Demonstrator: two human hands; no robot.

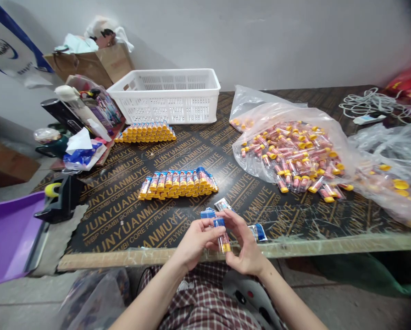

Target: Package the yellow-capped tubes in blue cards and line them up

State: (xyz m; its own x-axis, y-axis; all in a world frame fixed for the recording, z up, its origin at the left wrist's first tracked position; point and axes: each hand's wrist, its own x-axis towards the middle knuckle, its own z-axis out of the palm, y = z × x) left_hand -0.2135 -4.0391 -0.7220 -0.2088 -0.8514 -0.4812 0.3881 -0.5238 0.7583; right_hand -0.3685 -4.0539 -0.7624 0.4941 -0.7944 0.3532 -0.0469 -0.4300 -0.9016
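Note:
Above the table's front edge, a small clear tube with a yellow cap and a blue label end sits tilted between both hands. My left hand is closed on it, thumb across its upper side. My right hand curves around its right side, fingers at the blue end and thumb near the yellow cap. A blue label piece shows just behind my left fingers; whether it is held I cannot tell. Flat printed labels lie beside my right hand, and another label lies beyond the fingers.
A stacked row of labelled tubes lies mid-table, another stack farther back. Behind stands a white basket. Loose tubes spill from a clear bag at right. A tape dispenser, bottles and a purple dustpan-like tray are left.

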